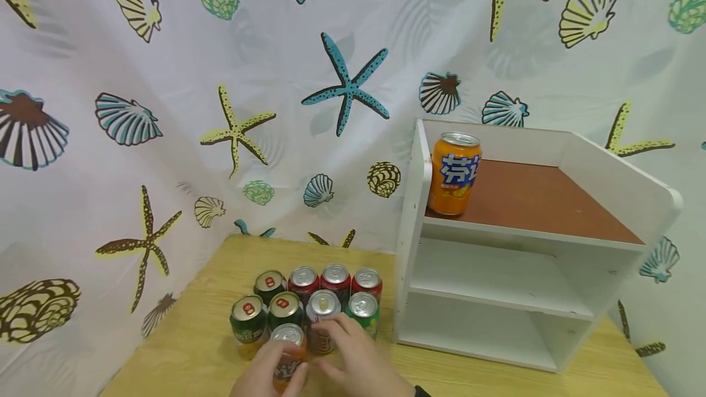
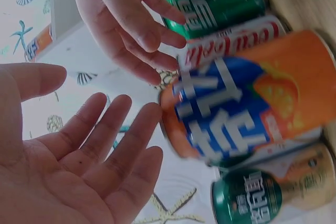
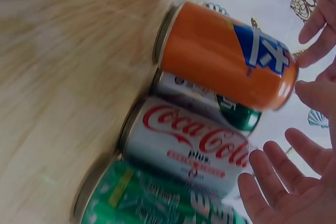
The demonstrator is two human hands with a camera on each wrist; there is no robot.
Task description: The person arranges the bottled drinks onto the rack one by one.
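An orange soda can (image 1: 288,354) with blue and white lettering stands upright at the front of a group of cans. Around its top is my left hand (image 1: 267,372); in the left wrist view that hand (image 2: 100,156) has its fingers spread and relaxed, fingertips right at the can's rim. My right hand (image 1: 358,357) hovers just right of it, and the right wrist view shows its loose fingers (image 3: 273,166) beside the top of a white Coca-Cola plus can (image 3: 191,148). A green can (image 3: 157,198) stands on that can's other side.
Dark green cans (image 1: 248,320) and red cans (image 1: 366,283) stand close behind on the wooden table (image 1: 182,336). To the right is a white shelf unit (image 1: 496,268) with a brown top, where another orange can (image 1: 455,176) stands at the left edge. A patterned curtain (image 1: 309,158) hangs behind.
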